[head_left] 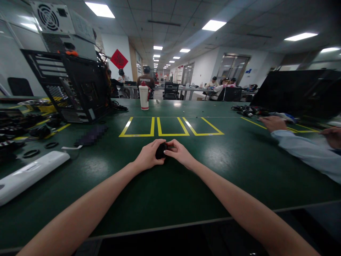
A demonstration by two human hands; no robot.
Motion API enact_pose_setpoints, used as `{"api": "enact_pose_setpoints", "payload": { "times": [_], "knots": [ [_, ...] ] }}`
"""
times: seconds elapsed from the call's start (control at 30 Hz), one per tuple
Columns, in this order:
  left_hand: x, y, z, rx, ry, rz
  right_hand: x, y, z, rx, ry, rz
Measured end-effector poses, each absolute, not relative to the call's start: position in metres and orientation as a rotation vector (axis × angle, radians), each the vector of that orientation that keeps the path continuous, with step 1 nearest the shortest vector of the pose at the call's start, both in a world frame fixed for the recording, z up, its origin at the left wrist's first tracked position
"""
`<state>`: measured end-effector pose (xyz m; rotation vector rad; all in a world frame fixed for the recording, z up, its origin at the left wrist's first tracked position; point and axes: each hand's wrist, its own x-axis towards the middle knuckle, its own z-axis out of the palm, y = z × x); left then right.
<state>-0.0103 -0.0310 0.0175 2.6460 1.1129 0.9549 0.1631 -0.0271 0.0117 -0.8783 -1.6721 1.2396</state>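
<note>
Both my hands meet over the green table (170,185), just in front of three yellow-taped boxes (170,126). My left hand (148,156) and my right hand (179,153) are closed from either side on one small black object (160,151). The object sits between my fingers, low over the table top; most of it is hidden and I cannot make out what it is.
An open black computer case (74,85) with a power supply (61,25) on top stands at the back left. A white long device (29,174) lies at the left. A white bottle (144,96) stands behind the boxes. A co-worker's sleeve (306,153) rests at the right beside a monitor (298,90).
</note>
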Motion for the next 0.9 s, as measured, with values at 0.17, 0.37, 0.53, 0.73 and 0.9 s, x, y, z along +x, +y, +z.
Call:
{"api": "enact_pose_setpoints", "payload": {
  "times": [0.17,0.37,0.53,0.73,0.9],
  "knots": [
    [-0.0094,-0.0297,0.0164,2.649,1.126,0.961,0.1618,-0.0271,0.0091,-0.847,-1.693,1.151],
    [-0.0094,-0.0290,0.0156,2.644,1.127,0.964,0.1614,-0.0266,0.0078,-0.868,-1.696,1.106],
    [-0.0101,-0.0298,0.0164,2.633,1.118,0.951,0.1632,-0.0266,0.0100,-0.912,-1.729,1.147],
    [-0.0098,-0.0301,0.0161,2.626,1.123,0.957,0.1627,-0.0259,0.0092,-0.878,-1.721,1.146],
    [-0.0102,-0.0303,0.0170,2.626,1.108,0.956,0.1627,-0.0262,0.0089,-0.896,-1.742,1.090]
  ]
}}
